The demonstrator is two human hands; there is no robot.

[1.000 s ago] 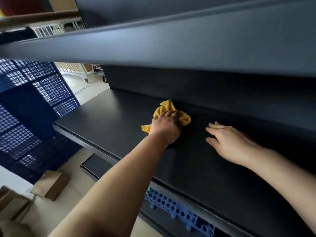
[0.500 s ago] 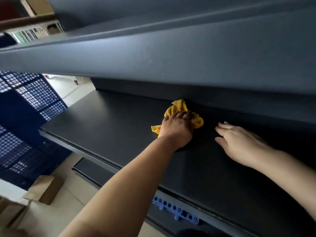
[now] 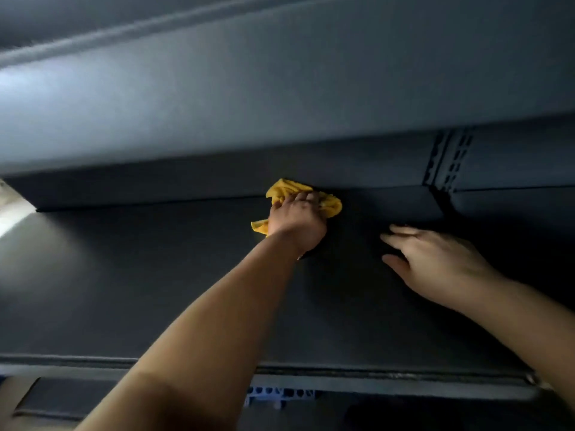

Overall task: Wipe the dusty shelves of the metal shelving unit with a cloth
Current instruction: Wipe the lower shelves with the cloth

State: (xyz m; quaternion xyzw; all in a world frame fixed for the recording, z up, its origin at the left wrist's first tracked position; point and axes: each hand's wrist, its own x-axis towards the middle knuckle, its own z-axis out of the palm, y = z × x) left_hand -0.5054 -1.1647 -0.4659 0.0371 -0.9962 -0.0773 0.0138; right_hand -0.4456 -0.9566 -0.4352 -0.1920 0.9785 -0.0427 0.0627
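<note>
Yellow cloth (image 3: 303,199) bunched at back edge of dark shelf (image 3: 124,275), touching the rear panel (image 3: 186,178). Left hand (image 3: 295,222) on top of cloth, fingers curled into it, gripping. Right hand (image 3: 435,262) just right of cloth, fingers straight, flat on shelf, holding nothing. Slotted upright (image 3: 448,160) behind right hand. Upper shelf (image 3: 280,88) overhead

I can make out only the fringes of the yellow cloth (image 3: 281,189); the left hand (image 3: 295,220) covers its middle. The left forearm (image 3: 217,321) and right forearm (image 3: 529,312) run out of frame. A blue perforated piece (image 3: 280,395) is mostly hidden under the shelf lip (image 3: 404,376). The upper shelf (image 3: 280,88) is smeared.
</note>
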